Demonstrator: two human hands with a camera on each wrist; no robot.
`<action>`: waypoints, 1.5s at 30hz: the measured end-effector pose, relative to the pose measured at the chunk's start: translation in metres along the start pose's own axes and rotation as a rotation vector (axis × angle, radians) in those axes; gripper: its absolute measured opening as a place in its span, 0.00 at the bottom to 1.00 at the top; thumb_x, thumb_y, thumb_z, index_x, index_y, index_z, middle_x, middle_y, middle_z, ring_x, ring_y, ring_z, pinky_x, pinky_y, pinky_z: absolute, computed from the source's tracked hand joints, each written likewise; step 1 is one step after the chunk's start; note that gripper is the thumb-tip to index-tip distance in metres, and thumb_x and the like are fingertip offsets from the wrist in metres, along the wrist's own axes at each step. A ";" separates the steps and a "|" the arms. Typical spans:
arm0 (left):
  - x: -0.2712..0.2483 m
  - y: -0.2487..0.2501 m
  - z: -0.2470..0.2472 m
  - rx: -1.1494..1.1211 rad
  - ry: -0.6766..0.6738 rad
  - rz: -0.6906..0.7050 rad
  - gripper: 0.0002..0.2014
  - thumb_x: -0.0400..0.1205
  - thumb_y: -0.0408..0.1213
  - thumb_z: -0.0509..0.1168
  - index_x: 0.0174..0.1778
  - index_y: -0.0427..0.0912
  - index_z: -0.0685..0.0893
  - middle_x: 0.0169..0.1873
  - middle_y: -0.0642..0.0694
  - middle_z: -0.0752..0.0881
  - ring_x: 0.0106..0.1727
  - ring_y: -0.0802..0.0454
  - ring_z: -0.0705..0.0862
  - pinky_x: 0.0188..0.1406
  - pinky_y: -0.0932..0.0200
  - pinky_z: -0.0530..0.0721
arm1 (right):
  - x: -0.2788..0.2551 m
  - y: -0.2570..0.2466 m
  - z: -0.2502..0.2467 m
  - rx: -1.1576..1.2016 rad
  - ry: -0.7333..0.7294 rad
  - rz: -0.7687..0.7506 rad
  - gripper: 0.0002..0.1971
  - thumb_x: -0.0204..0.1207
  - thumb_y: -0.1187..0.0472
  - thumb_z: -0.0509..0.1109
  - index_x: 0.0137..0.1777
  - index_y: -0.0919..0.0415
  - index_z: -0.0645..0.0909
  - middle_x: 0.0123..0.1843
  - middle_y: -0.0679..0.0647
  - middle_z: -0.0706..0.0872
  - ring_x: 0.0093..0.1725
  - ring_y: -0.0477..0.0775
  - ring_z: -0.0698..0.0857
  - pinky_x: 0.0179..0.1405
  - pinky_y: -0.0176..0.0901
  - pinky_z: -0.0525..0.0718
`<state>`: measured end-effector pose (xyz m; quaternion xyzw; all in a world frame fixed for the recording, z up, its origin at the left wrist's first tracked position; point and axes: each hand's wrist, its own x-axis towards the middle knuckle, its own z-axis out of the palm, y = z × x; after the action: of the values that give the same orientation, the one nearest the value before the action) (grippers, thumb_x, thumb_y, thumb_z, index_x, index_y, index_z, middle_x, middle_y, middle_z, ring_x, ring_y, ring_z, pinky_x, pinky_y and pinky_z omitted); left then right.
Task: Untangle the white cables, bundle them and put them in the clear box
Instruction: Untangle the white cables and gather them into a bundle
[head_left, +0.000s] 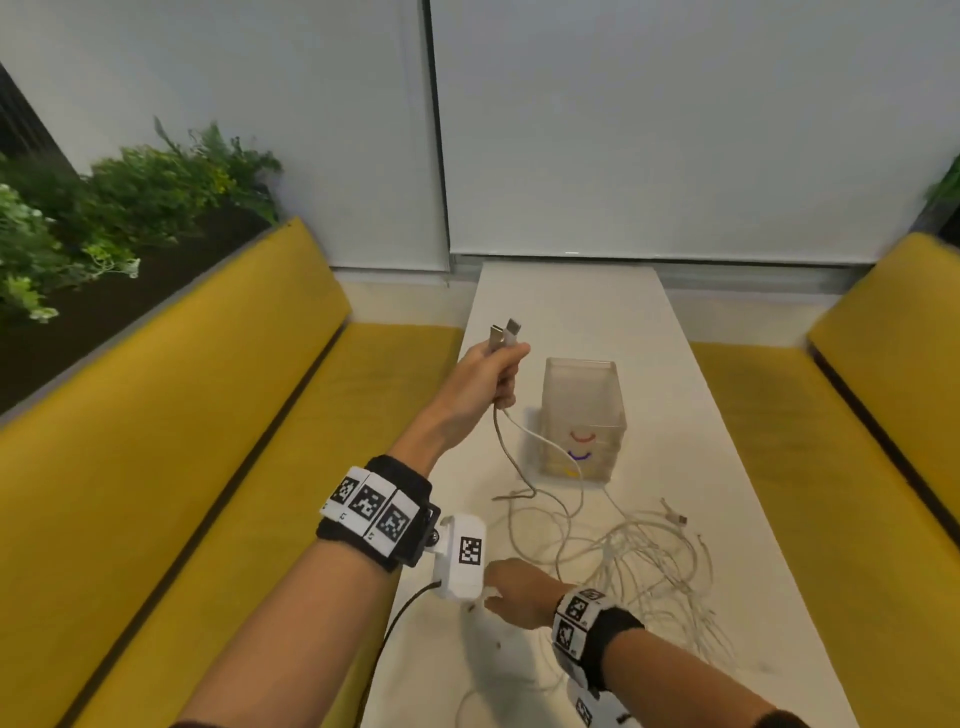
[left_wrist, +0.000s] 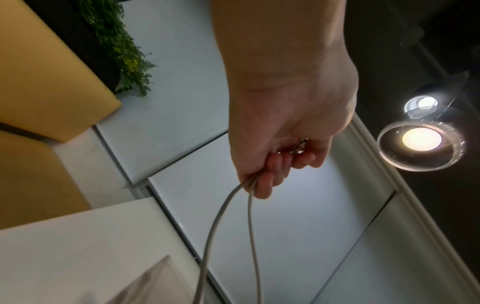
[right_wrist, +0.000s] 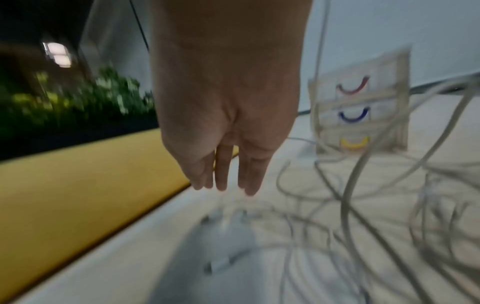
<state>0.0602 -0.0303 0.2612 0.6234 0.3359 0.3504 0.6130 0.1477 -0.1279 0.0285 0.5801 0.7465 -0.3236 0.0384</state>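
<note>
White cables (head_left: 639, 561) lie in a loose tangle on the white table (head_left: 727, 415) just in front of the clear box (head_left: 582, 415), and I have my left hand (head_left: 493, 374) raised with its fingers curled round two plug ends (head_left: 504, 332), both strands hanging down into the heap. My right hand (head_left: 514, 592) hovers low over the near edge of the tangle, fingers straight and holding nothing. They look light, limp and smooth, so I would hold near the stiff plugs and draw slowly, expecting loops to snag rather than slide.
</note>
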 end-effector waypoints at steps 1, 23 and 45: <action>-0.002 -0.003 -0.004 0.007 -0.007 -0.007 0.17 0.89 0.36 0.58 0.34 0.48 0.63 0.29 0.51 0.62 0.28 0.55 0.59 0.31 0.56 0.58 | 0.008 0.002 0.011 -0.073 -0.010 -0.022 0.21 0.83 0.63 0.61 0.75 0.61 0.76 0.74 0.62 0.78 0.73 0.64 0.75 0.71 0.51 0.72; -0.023 -0.053 -0.001 0.394 0.167 0.175 0.27 0.86 0.63 0.52 0.37 0.44 0.78 0.25 0.53 0.70 0.30 0.54 0.68 0.34 0.54 0.67 | -0.085 -0.005 -0.195 1.119 0.387 -0.278 0.14 0.82 0.65 0.70 0.59 0.77 0.79 0.49 0.70 0.87 0.50 0.65 0.89 0.45 0.53 0.91; -0.006 -0.001 0.030 -0.550 0.450 0.122 0.16 0.89 0.53 0.56 0.50 0.41 0.73 0.22 0.51 0.63 0.18 0.56 0.65 0.19 0.61 0.76 | -0.124 0.003 -0.165 1.055 0.366 -0.192 0.11 0.84 0.52 0.67 0.49 0.61 0.78 0.29 0.49 0.67 0.25 0.46 0.63 0.24 0.38 0.64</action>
<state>0.0823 -0.0507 0.2596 0.3613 0.3176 0.5920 0.6466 0.2429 -0.1446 0.2104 0.4968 0.5275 -0.5489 -0.4166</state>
